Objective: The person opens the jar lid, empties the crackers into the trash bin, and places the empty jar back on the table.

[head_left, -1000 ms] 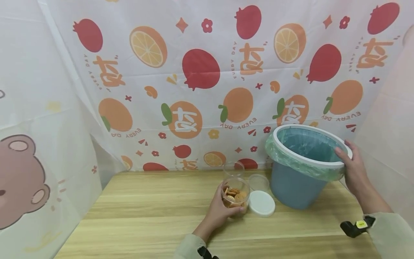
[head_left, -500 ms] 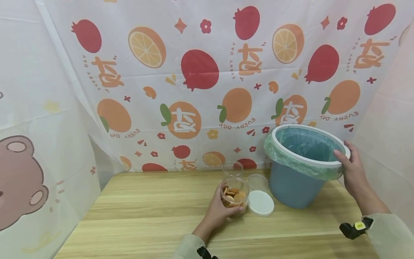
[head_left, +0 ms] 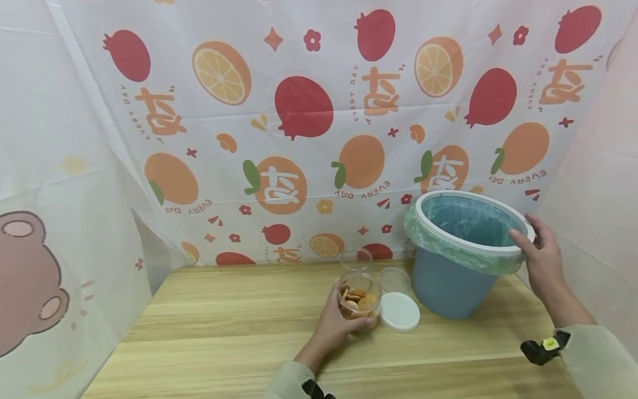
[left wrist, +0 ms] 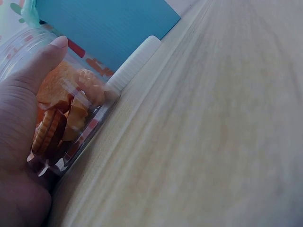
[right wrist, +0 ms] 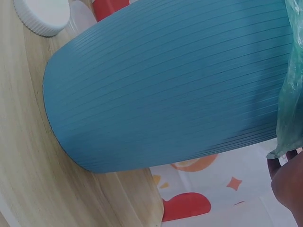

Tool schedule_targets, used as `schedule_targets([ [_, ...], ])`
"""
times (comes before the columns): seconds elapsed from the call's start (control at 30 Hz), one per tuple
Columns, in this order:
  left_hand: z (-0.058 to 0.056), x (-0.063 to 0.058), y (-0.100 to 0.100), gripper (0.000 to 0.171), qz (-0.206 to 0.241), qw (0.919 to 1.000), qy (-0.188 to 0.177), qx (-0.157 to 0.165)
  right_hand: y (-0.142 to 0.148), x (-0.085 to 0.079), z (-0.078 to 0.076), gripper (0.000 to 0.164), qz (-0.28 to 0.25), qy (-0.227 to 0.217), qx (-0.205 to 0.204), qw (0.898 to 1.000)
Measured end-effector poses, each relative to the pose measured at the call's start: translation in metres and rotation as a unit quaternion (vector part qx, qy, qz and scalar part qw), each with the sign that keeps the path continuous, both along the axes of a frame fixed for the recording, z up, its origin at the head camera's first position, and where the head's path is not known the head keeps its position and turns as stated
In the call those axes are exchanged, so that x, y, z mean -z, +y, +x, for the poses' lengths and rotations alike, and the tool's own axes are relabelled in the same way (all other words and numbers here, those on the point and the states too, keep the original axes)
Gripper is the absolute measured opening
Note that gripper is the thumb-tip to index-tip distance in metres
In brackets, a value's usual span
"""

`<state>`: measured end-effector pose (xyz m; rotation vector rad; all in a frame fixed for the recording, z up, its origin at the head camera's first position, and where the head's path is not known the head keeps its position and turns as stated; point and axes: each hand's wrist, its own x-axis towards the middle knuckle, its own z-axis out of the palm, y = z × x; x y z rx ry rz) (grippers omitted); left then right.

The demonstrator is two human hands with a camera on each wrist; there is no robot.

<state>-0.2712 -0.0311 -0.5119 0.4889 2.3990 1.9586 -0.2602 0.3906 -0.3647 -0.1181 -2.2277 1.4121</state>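
My left hand (head_left: pixel 336 318) curls round a clear plastic jar (head_left: pixel 360 299) standing lidless on the table. Inside the jar are several round biscuits (left wrist: pixel 49 130), seen closer in the left wrist view. My right hand (head_left: pixel 543 260) grips the white rim (head_left: pixel 498 249) of a blue trash can (head_left: pixel 451 285), thumb over the rim's inner side. A green plastic bag (head_left: pixel 423 233) lines the can and folds down over its outside. In the right wrist view the can's ribbed wall (right wrist: pixel 165 90) fills most of the picture, and only a few fingers show at the edge.
A white screw lid (head_left: pixel 400 312) lies flat between jar and can. Behind it is a clear round lid or dish (head_left: pixel 395 280); another clear container (head_left: pixel 356 259) stands behind the jar. A fruit-print cloth (head_left: pixel 304 105) hangs along the wooden table's (head_left: pixel 224 321) back edge.
The whole head view has shifted slightly, so everything appears a little further left. Both hands keep their holds on the jar and the trash can rim.
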Motion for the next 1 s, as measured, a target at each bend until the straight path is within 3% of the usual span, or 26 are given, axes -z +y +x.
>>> schedule_targets([
  [0.27,0.001,0.001,0.005,0.109,0.012,0.9998,0.007,-0.011,0.008,0.001,0.002,0.066,-0.065,0.01,-0.051,0.997],
  [0.57,0.002,-0.005,0.005,0.106,0.03,0.9956,0.044,-0.078,0.006,-0.004,-0.001,0.071,-0.026,-0.029,-0.06,0.997],
  [0.77,0.003,-0.028,0.008,0.1,0.053,0.9926,0.077,-0.078,0.006,-0.009,-0.003,0.073,-0.038,-0.025,-0.054,0.998],
  [1.0,0.001,-0.066,0.011,0.106,0.035,0.992,0.092,-0.079,0.003,-0.004,-0.004,0.074,-0.055,-0.032,-0.056,0.996],
])
